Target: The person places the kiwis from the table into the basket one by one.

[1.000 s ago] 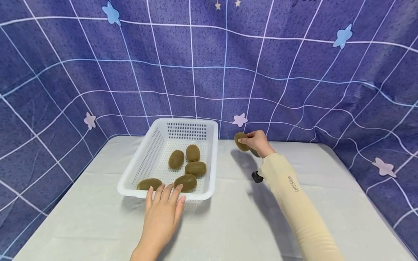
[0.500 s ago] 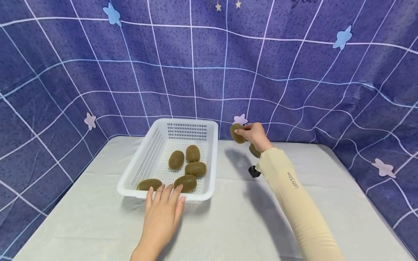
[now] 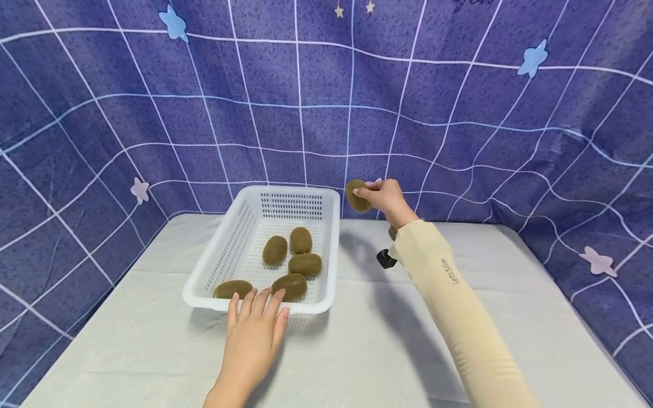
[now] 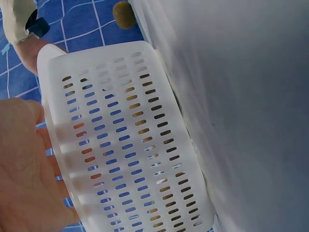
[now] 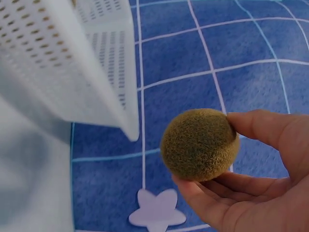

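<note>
My right hand pinches a brown fuzzy kiwi between thumb and fingers, raised above the table to the right of the white plastic basket. The right wrist view shows this kiwi close up, beside the basket's side wall. My left hand holds the basket's near rim, fingers hooked over it and thumb outside; through the wall's slots in the left wrist view, bits of the fingers show. Inside the basket lie several kiwis, among them one upright kiwi and one near the left corner.
Another kiwi sits on the table behind my right forearm, mostly hidden in the head view. A black wrist device hangs below the right cuff. A blue grid-patterned curtain rises behind the white-covered table.
My right hand has lifted the kiwi and carried it left toward the basket. The kiwi left behind on the table is now largely covered by the right arm. My left hand has stayed put.
</note>
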### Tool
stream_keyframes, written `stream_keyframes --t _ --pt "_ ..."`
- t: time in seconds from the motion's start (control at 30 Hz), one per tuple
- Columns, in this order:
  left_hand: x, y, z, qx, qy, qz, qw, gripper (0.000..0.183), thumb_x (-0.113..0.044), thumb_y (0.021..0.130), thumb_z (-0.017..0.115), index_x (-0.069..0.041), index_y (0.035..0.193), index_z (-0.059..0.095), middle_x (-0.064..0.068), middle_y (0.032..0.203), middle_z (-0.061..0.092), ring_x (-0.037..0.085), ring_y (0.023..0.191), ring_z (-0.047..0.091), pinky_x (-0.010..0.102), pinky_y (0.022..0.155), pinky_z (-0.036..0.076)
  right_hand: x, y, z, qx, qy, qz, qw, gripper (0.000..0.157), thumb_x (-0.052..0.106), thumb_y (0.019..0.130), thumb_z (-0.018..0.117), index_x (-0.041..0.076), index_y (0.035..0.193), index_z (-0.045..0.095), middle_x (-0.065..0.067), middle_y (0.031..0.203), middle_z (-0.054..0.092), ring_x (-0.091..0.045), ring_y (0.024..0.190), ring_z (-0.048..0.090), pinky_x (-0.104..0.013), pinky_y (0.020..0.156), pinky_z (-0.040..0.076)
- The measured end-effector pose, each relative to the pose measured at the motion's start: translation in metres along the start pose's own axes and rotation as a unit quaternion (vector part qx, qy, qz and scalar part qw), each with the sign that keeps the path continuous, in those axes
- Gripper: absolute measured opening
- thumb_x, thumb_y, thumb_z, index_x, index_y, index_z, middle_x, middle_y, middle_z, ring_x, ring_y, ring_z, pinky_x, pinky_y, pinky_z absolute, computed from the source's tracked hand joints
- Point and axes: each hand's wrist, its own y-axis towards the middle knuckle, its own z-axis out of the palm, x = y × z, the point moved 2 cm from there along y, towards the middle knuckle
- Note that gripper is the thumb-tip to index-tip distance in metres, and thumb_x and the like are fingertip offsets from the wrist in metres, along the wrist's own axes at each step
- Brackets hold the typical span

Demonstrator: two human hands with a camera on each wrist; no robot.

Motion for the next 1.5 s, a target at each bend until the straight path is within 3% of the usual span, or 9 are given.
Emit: stream_keyframes --t 0.2,0.4,0.67,1.2,1.5 --pt "0.000 -0.001 0.000 0.007 0.000 -0.004 1.0000 0.040 -0.034 0.100 0.046 -0.008 0.127 0.060 0.018 0.125 0.059 0.042 0.123 0.046 0.062 0.109 0.016 0.012 0.001 0.011 0.010 0.023 0.005 1.000 0.047 0.025 0.089 0.070 -0.009 0.120 0.060 -0.022 0.116 0.064 -0.031 0.106 0.065 -0.040 0.104 0.041" --pt "0.000 0.000 0.000 0.004 0.003 -0.001 1.0000 0.040 -0.034 0.100 0.047 -0.008 0.127 0.060 0.018 0.125 0.059 0.042 0.123 0.046 0.061 0.109 0.017 0.021 0.003 0.026 0.024 0.066 0.002 0.998 0.047 0.021 0.089 0.069 -0.012 0.121 0.058 -0.022 0.118 0.063 -0.029 0.107 0.064 -0.034 0.095 0.049" --pt "0.000 0.000 -0.001 -0.004 0.003 0.000 1.0000 0.040 -0.034 0.099 0.048 -0.007 0.126 0.060 0.018 0.124 0.059 0.042 0.122 0.047 0.062 0.108 0.019 0.030 0.005 0.047 0.045 0.100 0.011 0.994 0.048 0.022 0.090 0.068 -0.012 0.122 0.057 -0.021 0.122 0.060 -0.028 0.111 0.062 -0.032 0.094 0.050" --pt "0.002 0.001 0.000 -0.009 0.007 0.002 0.9999 0.039 -0.033 0.098 0.049 -0.008 0.126 0.061 0.017 0.123 0.060 0.042 0.121 0.048 0.061 0.108 0.019 0.041 0.003 0.109 0.102 0.154 0.046 0.982 0.056 0.024 0.091 0.067 -0.010 0.131 0.048 -0.019 0.128 0.056 -0.027 0.110 0.063 -0.032 0.093 0.050" --pt "0.001 0.000 0.000 -0.023 0.007 0.006 0.9997 0.039 -0.033 0.096 0.051 -0.008 0.124 0.062 0.017 0.121 0.061 0.042 0.119 0.049 0.062 0.107 0.020 0.046 -0.006 0.139 0.130 0.149 0.044 0.979 0.038 0.023 0.091 0.069 -0.007 0.112 0.061 -0.014 0.115 0.061 -0.026 0.106 0.064 -0.032 0.091 0.051"
